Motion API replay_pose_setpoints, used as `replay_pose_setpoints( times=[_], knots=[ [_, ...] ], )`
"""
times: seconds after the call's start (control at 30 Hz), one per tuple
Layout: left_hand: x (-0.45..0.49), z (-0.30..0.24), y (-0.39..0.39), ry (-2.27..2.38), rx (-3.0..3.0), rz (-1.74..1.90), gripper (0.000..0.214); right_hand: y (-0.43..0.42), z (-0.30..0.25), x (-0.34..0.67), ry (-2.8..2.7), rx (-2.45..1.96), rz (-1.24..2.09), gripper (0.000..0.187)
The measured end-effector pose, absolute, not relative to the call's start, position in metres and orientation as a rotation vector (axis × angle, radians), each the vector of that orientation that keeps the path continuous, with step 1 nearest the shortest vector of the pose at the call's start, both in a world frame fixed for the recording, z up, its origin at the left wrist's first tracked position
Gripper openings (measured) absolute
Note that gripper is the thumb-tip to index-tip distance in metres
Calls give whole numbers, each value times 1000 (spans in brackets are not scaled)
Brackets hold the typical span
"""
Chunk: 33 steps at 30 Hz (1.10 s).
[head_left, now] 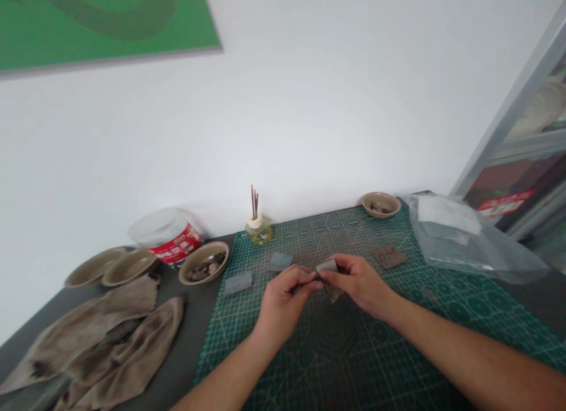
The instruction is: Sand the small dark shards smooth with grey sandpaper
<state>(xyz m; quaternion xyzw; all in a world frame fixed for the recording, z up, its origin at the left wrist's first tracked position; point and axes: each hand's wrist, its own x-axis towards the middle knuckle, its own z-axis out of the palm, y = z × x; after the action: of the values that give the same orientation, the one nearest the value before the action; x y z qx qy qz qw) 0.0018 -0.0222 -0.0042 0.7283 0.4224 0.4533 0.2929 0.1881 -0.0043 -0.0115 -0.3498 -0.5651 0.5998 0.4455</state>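
Pinching a folded grey sheet in tightly closed left hand and right hand, lower centre. Seemingly mid-work; cannot tell finished from unfinished in the lower-left bowl.

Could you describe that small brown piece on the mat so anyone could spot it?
Start at the big green mat and find the bowl near its far edge. On the near side of that bowl, between the right hand and the clear plastic bag, lies the small brown piece. Dark marks across its brown face set it apart from the grey pieces farther left.
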Motion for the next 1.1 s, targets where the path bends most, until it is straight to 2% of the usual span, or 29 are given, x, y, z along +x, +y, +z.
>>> replay_pose_setpoints(
  times=[0.63,0.93,1.1],
  knots=[
    [-1,1,-24,1048,2097,1154,5,-10,-6,189,-1377,-886,1459,23],
    [4,-2,-22,1109,1603,1225,13,-7,-5,191,-1281,-925,1388,29],
    [6,-3,-15,977,1406,1175,29,-6,-4,190,-1276,-841,1457,26]
  ],
)
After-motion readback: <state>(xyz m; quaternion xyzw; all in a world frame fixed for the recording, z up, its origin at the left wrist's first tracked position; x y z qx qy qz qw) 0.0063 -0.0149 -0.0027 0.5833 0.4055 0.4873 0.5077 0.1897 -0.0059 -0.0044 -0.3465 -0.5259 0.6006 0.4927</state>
